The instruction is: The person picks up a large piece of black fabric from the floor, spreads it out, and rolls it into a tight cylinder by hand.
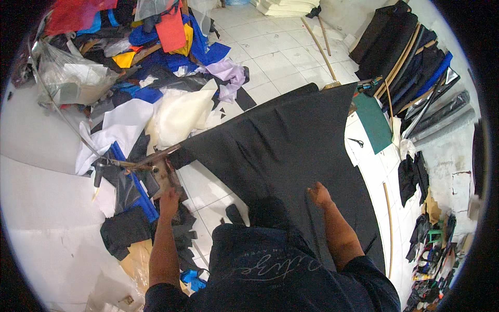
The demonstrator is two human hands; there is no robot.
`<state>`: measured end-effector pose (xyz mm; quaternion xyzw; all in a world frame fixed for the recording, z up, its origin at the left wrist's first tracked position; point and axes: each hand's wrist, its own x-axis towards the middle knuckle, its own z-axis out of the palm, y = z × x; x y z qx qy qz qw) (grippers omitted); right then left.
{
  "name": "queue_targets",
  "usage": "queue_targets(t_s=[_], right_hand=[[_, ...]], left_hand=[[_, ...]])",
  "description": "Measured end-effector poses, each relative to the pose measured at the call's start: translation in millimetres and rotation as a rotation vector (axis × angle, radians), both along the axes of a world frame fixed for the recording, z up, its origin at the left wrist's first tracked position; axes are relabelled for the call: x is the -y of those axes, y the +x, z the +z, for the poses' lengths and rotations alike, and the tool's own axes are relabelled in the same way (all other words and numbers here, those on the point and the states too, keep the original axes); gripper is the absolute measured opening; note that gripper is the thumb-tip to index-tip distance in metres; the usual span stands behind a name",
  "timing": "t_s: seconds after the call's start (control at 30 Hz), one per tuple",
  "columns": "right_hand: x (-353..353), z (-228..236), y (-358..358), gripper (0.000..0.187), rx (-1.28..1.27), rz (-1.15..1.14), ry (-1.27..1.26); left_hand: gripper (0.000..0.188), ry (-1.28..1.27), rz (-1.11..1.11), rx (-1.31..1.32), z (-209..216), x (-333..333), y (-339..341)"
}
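Observation:
A wide sheet of black fabric [275, 140] stretches from a roll bar at the back down toward my body, with shallow creases across it. My right hand [319, 195] is closed on the fabric, where a fold line runs down toward me. At left, my left hand [169, 203] is against a worn brown wooden stand [165, 177]; its fingertips blend into the stand, so its grip is unclear. The bar's wooden end [166, 154] sticks out above that stand, past the fabric's left edge.
Heaped fabric scraps [150, 57] in many colours fill the far left. Dark fabric rolls [390, 36] lean at the far right, near a green sheet [373, 124] and scissors [356, 142] on the white tiled floor. A wooden stick [388, 223] lies at right.

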<state>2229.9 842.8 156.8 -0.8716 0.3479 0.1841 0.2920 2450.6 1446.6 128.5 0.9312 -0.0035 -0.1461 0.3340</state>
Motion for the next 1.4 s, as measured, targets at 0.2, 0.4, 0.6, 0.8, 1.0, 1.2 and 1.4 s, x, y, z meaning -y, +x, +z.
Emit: queue_targets(t_s=[0.2, 0.4, 0.6, 0.8, 1.0, 1.2, 1.4], right_hand=[[51, -7, 147, 0.054, 0.193, 0.126, -0.088], [116, -10, 329, 0.058, 0.355, 0.207, -0.226], [156, -50, 443, 0.079, 0.247, 0.764, -0.441], [186, -67, 475, 0.068, -0.175, 1.008, -0.122], [171, -45, 500, 0.055, -0.211, 1.126, -0.003], [198, -73, 491, 0.032, -0.023, 1.036, 0.04], [180, -90, 481, 0.022, 0.412, 0.813, -0.287]], left_hand=[[0.04, 0.034, -0.102, 0.166, 30, 91, 130], [0.06, 0.153, -0.142, 0.146, 4, 167, 198], [0.082, 0.487, -0.301, -0.007, -34, 210, 259], [0.058, 0.181, -0.317, -0.294, -40, 225, 282], [0.029, 0.13, -0.295, -0.205, -50, 194, 268], [0.023, 0.215, -0.195, 0.211, -59, 210, 263], [0.028, 0.32, -0.109, 0.119, -63, 199, 259]])
